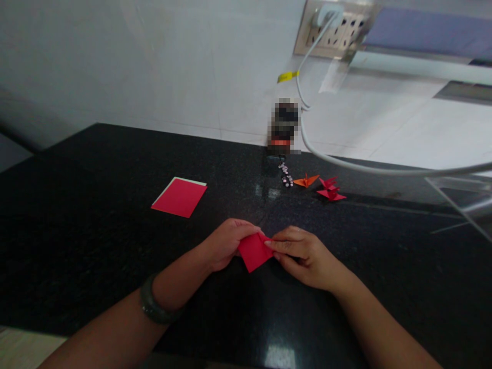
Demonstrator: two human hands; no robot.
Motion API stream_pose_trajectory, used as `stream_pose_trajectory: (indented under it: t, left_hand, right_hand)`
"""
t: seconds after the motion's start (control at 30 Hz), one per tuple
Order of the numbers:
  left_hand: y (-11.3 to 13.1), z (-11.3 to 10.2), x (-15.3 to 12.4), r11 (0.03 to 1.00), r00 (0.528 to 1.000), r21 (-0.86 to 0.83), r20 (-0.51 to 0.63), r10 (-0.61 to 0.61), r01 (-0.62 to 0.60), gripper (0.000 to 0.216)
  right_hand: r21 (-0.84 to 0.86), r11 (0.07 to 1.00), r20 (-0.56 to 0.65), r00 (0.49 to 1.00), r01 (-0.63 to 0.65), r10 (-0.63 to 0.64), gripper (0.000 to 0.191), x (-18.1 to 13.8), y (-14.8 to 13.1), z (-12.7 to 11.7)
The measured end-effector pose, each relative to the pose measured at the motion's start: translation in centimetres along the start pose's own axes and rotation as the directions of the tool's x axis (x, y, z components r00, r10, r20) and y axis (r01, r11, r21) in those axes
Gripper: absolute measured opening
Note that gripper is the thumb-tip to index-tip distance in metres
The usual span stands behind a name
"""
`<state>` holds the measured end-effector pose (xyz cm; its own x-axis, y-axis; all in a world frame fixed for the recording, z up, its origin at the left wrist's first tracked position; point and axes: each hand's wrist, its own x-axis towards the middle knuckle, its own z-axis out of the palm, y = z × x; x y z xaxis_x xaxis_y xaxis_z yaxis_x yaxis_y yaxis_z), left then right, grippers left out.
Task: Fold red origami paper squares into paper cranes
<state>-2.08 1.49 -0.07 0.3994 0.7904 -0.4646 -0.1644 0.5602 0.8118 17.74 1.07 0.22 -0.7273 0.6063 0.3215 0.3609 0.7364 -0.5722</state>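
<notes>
A folded piece of red paper (251, 254) is held between both hands, a little above or on the dark countertop; I cannot tell which. My left hand (229, 243) grips its upper left edge, the thumb lying along the top. On the right side, my right hand (302, 256) pinches the corner, where a small fold or flap shows. The fingers beneath the paper are hidden. To the left lies a stack of square paper (180, 198), red on top with a pale sheet peeking out behind.
Folded paper cranes, one orange (306, 181) and red ones (330, 193), stand at the back right beside a beaded strap (285, 177). A blurred-out object (283, 125) leans on the wall. A white cable (365, 167) runs from the socket (334, 31) across the right. The black countertop (96, 246) meets the wall.
</notes>
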Motion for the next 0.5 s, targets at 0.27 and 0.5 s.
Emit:
stream_pose_trajectory:
  t: [0.27,0.5]
  left_hand:
    - [-0.51,0.17,-0.03,0.987,0.994,0.159,-0.107,0.03,-0.012,0.015]
    - [-0.48,0.26,0.05,0.958,0.985,0.284,-0.151,0.081,-0.035,0.013]
  right_hand:
    - [-0.022,1.0,0.035,0.999,-0.001,0.002,0.034,0.02,-0.21,0.01]
    - [-0.047,0.999,0.021,1.0,0.002,-0.001,0.035,0.06,-0.27,-0.01]
